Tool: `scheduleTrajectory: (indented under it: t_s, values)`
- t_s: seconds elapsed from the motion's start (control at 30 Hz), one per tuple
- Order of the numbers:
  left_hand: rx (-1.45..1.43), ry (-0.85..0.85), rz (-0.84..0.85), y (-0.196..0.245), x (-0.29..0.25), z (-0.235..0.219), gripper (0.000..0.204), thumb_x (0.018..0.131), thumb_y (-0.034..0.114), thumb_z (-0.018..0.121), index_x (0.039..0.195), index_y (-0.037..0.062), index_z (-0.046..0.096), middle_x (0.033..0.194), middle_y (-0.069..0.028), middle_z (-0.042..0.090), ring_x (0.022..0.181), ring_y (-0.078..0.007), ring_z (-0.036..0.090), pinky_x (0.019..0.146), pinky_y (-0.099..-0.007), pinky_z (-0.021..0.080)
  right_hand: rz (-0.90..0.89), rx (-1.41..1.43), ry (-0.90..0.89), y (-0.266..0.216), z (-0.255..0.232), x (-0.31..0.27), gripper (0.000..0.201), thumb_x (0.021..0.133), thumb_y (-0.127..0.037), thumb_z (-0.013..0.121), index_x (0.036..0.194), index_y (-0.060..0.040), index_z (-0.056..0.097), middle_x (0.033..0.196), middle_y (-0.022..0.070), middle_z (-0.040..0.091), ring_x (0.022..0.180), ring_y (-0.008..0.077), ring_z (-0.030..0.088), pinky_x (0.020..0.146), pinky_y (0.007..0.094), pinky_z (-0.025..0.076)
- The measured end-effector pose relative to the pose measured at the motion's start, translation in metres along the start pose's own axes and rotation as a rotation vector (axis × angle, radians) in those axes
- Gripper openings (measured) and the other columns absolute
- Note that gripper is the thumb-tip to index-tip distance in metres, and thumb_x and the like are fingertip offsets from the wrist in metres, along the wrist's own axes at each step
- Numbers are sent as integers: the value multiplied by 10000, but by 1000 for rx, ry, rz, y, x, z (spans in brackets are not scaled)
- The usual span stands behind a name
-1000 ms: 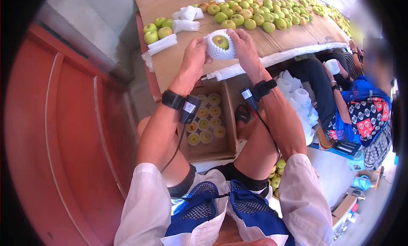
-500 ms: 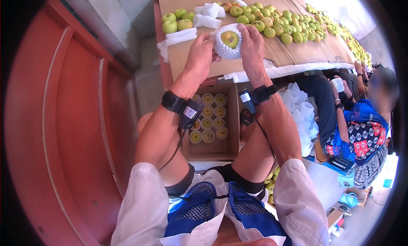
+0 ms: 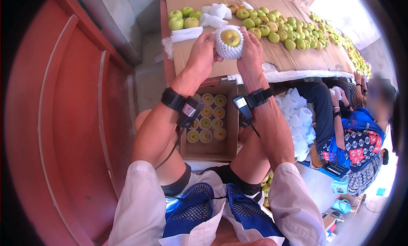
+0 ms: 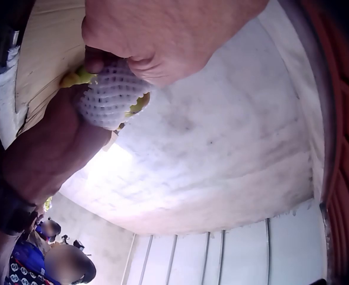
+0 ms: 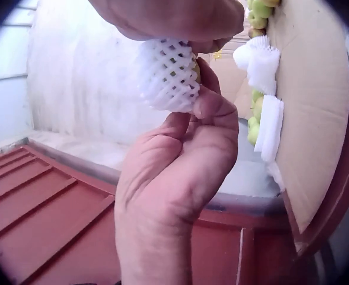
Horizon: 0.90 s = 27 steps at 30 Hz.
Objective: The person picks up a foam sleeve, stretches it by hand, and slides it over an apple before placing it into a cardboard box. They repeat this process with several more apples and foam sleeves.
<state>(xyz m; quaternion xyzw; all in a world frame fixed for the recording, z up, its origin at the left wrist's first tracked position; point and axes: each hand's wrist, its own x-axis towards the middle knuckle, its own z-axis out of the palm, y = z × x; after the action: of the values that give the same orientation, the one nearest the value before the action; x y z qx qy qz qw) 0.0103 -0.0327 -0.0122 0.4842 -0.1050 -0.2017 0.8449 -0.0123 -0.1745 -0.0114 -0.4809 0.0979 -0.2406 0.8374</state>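
A yellow-green apple (image 3: 230, 38) in a white foam net (image 3: 230, 51) is held up over the near edge of the cardboard-covered table, its bare top facing the head camera. My left hand (image 3: 202, 55) grips it from the left and my right hand (image 3: 251, 55) from the right. The left wrist view shows the net (image 4: 111, 98) between both hands, with a strip of apple (image 4: 140, 104) at its opening. In the right wrist view, the left hand's (image 5: 180, 160) thumb and fingers pinch the net (image 5: 169, 74) below the right hand (image 5: 174, 21).
A carton (image 3: 208, 150) below the table holds several netted apples. Loose apples (image 3: 291, 31), folded nets (image 3: 187, 34) and cardboard (image 3: 187, 52) lie on the table. White nets (image 3: 297, 123) are heaped at right, beside a seated person (image 3: 357, 135). A red door (image 3: 63, 131) stands left.
The table and carton have shifted in the head view as it turned. Both hands still grip the netted apple, which now shows more of its top.
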Motion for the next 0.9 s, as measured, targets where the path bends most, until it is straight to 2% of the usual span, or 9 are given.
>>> scheduleTrajectory:
  t_s: [0.13, 0.33, 0.43, 0.53, 0.63, 0.73, 0.9]
  values:
    - [-27, 38, -5, -1, -2, 2, 249, 1103, 206, 425, 1259, 26, 496, 1121, -71, 612, 876, -157, 600, 706, -328, 482, 48, 80, -31, -2, 4, -6, 282, 1023, -262, 638, 1077, 13, 665, 917, 24, 662, 787, 90, 586, 685, 260, 477]
    - [-108, 31, -4, -3, -1, 2, 257, 1097, 215, 450, 1266, 34, 515, 1178, -66, 616, 962, -168, 616, 765, -339, 498, -162, -119, -37, -1, 6, 0, 294, 1025, -262, 636, 1045, 30, 670, 894, 19, 664, 812, 78, 589, 694, 252, 481]
    - [-84, 17, -27, 0, -3, 2, 260, 1088, 220, 468, 1271, 45, 529, 1169, -48, 625, 955, -164, 617, 755, -328, 490, -227, -117, -67, -4, 7, 0, 301, 1016, -264, 653, 1033, 35, 673, 892, 16, 669, 802, 70, 587, 682, 241, 476]
    - [-35, -4, -14, 4, -9, 6, 214, 1086, 188, 417, 1192, 29, 515, 1061, -55, 619, 841, -134, 612, 643, -293, 476, -197, -86, -54, -6, 7, 0, 253, 1008, -238, 681, 1046, 12, 689, 902, 12, 684, 779, 73, 610, 677, 235, 493]
    - [46, 19, -48, 2, -10, 5, 274, 1075, 247, 486, 1277, 72, 548, 1128, -41, 645, 956, -154, 623, 738, -316, 478, -151, -50, -29, -5, 5, 4, 243, 1005, -230, 684, 1034, 11, 698, 903, 15, 695, 780, 76, 624, 675, 232, 498]
    - [25, -32, -25, 0, -5, -4, 306, 1072, 297, 492, 1279, 81, 561, 1135, -49, 653, 952, -153, 628, 744, -314, 486, -151, -73, -45, -5, 1, 9, 297, 1004, -253, 665, 1021, 42, 689, 886, 23, 684, 768, 79, 602, 669, 239, 484]
    - [-19, -79, -103, 28, -18, 9, 379, 1006, 378, 627, 1267, 106, 589, 1130, -33, 669, 955, -150, 638, 736, -308, 499, -108, -129, -104, -12, -6, 12, 243, 997, -225, 686, 1058, 10, 701, 933, 19, 699, 799, 77, 640, 680, 224, 504]
